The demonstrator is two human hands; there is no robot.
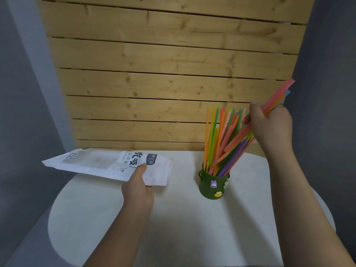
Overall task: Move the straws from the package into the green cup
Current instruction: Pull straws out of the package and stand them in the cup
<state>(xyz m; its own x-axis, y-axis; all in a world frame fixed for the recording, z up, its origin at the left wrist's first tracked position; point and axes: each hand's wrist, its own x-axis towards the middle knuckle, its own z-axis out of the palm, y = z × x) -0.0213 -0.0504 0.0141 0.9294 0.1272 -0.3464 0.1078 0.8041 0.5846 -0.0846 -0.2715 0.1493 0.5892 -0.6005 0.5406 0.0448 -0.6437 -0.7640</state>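
Note:
A dark green cup [212,186] with small cartoon charms stands on the white table [183,218], right of centre. Several coloured straws [221,139] stand in it, fanned out and leaning. My right hand [269,124] is above and to the right of the cup, closed around a slanted bunch of pink, orange and blue straws [277,97] whose lower ends reach into the cup. The white plastic straw package [107,163] is held flat just above the table at the left. My left hand [137,186] grips its near edge, thumb on top.
A wall of light wooden planks [169,70] rises directly behind the table. Grey walls flank it on both sides. The table's rounded front edge curves across the lower part of the view.

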